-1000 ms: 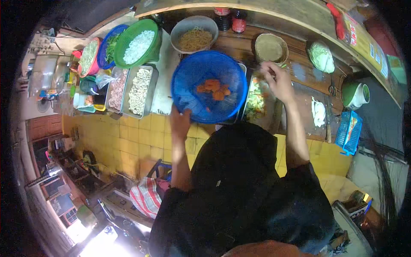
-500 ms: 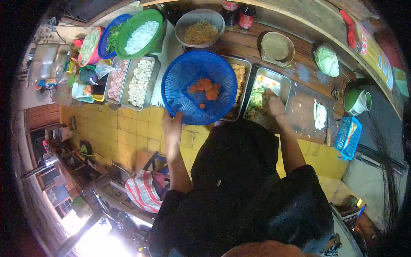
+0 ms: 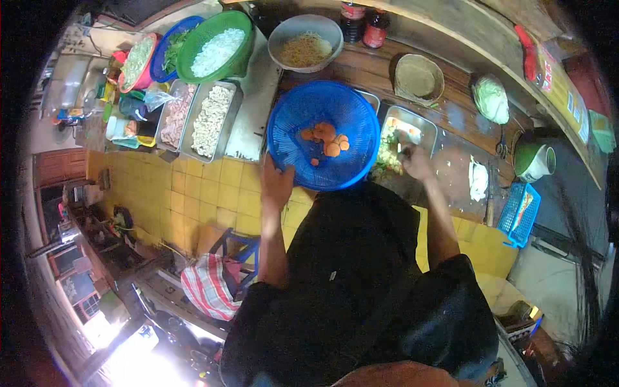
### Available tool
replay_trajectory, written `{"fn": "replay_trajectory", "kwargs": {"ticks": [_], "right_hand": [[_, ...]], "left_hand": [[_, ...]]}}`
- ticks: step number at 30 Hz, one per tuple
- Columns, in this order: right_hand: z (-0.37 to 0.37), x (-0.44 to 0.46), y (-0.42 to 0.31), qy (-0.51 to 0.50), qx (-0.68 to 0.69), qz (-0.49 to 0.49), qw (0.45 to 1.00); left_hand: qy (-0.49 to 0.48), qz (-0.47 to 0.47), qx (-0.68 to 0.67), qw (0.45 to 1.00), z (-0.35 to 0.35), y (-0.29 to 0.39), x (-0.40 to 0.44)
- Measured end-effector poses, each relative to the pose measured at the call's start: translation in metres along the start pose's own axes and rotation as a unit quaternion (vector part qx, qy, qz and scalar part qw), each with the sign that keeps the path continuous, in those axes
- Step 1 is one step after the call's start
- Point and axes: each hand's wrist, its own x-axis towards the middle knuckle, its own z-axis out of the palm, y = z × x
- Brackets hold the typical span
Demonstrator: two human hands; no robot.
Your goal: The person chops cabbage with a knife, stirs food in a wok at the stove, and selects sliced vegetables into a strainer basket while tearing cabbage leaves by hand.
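My left hand (image 3: 277, 184) grips the near left rim of a blue plastic basket (image 3: 296, 142). Several orange pieces (image 3: 327, 135) lie on the basket's bottom. Over a metal tray (image 3: 428, 133) of cut vegetables (image 3: 387, 155), my right hand (image 3: 417, 162) reaches down with its fingers among the pieces. Its fingertips are blurred, and what they hold, if anything, cannot be made out. The basket covers most of another metal tray (image 3: 369, 99) beside it.
Behind stand a bowl of noodles (image 3: 306, 48), dark bottles (image 3: 376, 30) and a woven basket (image 3: 419, 77). At right are a cabbage (image 3: 491, 99), a knife (image 3: 491, 193) and a blue crate (image 3: 519, 214). A green basket (image 3: 222, 51) and metal trays (image 3: 213, 122) stand at left.
From above the tray, my right hand has come down into the vegetables. The blue basket in my left hand moved left, uncovering the neighbouring tray, then back right over it.
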Motion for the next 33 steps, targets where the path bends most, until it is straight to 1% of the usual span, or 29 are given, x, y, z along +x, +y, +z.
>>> {"fn": "replay_trajectory", "kwargs": {"ticks": [1, 2, 4, 5, 6, 8, 9, 10, 11, 12, 13, 14, 15, 16, 18, 19, 20, 22, 23, 24, 25, 26, 27, 28, 29, 30, 31, 32, 33], "right_hand": [[-0.034, -0.005, -0.028, 0.026, 0.165, 0.006, 0.986], [-0.064, -0.007, -0.058, 0.025, 0.166, 0.006, 0.986], [-0.113, -0.009, -0.106, -0.010, 0.359, 0.043, 0.932], [-0.119, -0.004, -0.105, -0.021, 0.335, -0.005, 0.942], [-0.124, 0.002, -0.105, -0.019, 0.336, -0.005, 0.942], [-0.132, 0.020, -0.104, -0.025, 0.227, 0.034, 0.973], [-0.105, 0.032, -0.082, 0.022, 0.197, 0.006, 0.980], [-0.071, 0.044, -0.058, 0.024, 0.197, 0.006, 0.980], [-0.036, 0.055, -0.035, -0.018, 0.043, 0.069, 0.997], [-0.011, 0.059, -0.020, -0.061, -0.112, 0.130, 0.983], [0.002, 0.061, -0.013, -0.060, -0.112, 0.129, 0.983], [0.011, 0.062, -0.008, -0.052, -0.108, 0.155, 0.981], [0.014, 0.063, -0.006, -0.044, -0.104, 0.180, 0.977], [0.013, 0.065, -0.001, -0.043, -0.104, 0.175, 0.978], [0.013, 0.061, 0.006, -0.049, -0.121, 0.125, 0.983], [-0.015, 0.051, -0.020, -0.047, -0.086, 0.097, 0.990], [-0.044, 0.043, -0.045, -0.047, -0.085, 0.093, 0.991], [-0.090, 0.028, -0.088, -0.065, 0.119, 0.058, 0.989], [-0.104, 0.024, -0.106, -0.066, 0.119, 0.056, 0.989], [-0.115, 0.020, -0.121, -0.027, 0.237, 0.008, 0.971], [-0.119, 0.017, -0.128, 0.012, 0.351, -0.038, 0.935], [-0.112, 0.021, -0.117, 0.013, 0.352, -0.037, 0.935], [-0.097, 0.031, -0.096, 0.033, 0.250, -0.057, 0.966], [-0.081, 0.040, -0.082, 0.052, 0.145, -0.076, 0.985], [-0.070, 0.044, -0.076, -0.039, 0.036, 0.004, 0.999], [-0.036, 0.057, -0.053, -0.147, -0.081, 0.128, 0.977], [0.019, 0.062, -0.018, -0.075, -0.108, 0.041, 0.990], [0.055, 0.066, 0.004, -0.003, -0.135, -0.049, 0.990], [0.057, 0.065, 0.000, -0.004, -0.136, -0.050, 0.989]], "left_hand": [[-0.018, -0.034, 0.040, 0.998, -0.009, 0.037, -0.010], [-0.019, -0.035, 0.041, 0.998, -0.007, 0.045, -0.013], [-0.014, 0.001, 0.044, 0.999, -0.003, 0.052, -0.015], [-0.016, 0.001, 0.045, 0.999, -0.001, 0.051, -0.015], [-0.015, 0.012, 0.073, 0.997, 0.000, 0.049, -0.012], [-0.012, 0.025, 0.101, 0.994, 0.002, 0.039, -0.008], [-0.014, 0.045, 0.069, 0.997, 0.002, 0.027, -0.006], [-0.015, 0.064, 0.036, 0.997, 0.001, 0.021, -0.004], [-0.015, 0.066, 0.035, 0.997, -0.003, 0.022, -0.004], [-0.019, 0.030, 0.010, 0.999, -0.008, 0.024, -0.007], [-0.022, -0.005, -0.015, 1.000, -0.012, 0.025, -0.008], [-0.020, -0.005, -0.016, 1.000, -0.014, 0.015, -0.006], [-0.012, 0.020, -0.024, 0.999, -0.016, 0.007, -0.004], [-0.003, 0.046, -0.031, 0.998, -0.018, 0.000, -0.003], [-0.002, 0.048, -0.008, 0.999, -0.022, -0.005, -0.009], [-0.006, 0.051, 0.014, 0.999, -0.025, -0.002, -0.012], [-0.002, 0.050, 0.015, 0.999, -0.024, 0.004, -0.013], [-0.001, 0.035, 0.043, 0.998, -0.020, 0.012, -0.016], [0.018, 0.066, 0.110, 0.992, -0.012, -0.007, -0.009], [0.019, 0.066, 0.111, 0.991, -0.013, 0.002, -0.010], [-0.010, 0.022, 0.065, 0.998, -0.013, 0.022, -0.014], [-0.040, -0.020, 0.020, 0.999, -0.013, 0.040, -0.018], [-0.033, -0.021, 0.070, 0.997, -0.014, 0.052, -0.018], [-0.036, -0.020, 0.072, 0.997, -0.015, 0.050, -0.017], [-0.045, -0.027, 0.058, 0.997, -0.014, 0.046, -0.015], [-0.055, -0.034, 0.043, 0.997, -0.014, 0.042, -0.013], [-0.056, -0.032, 0.042, 0.997, -0.015, 0.038, -0.011], [-0.047, -0.012, 0.070, 0.996, -0.017, 0.033, -0.009], [-0.038, 0.006, 0.097, 0.995, -0.018, 0.027, -0.009]]}}
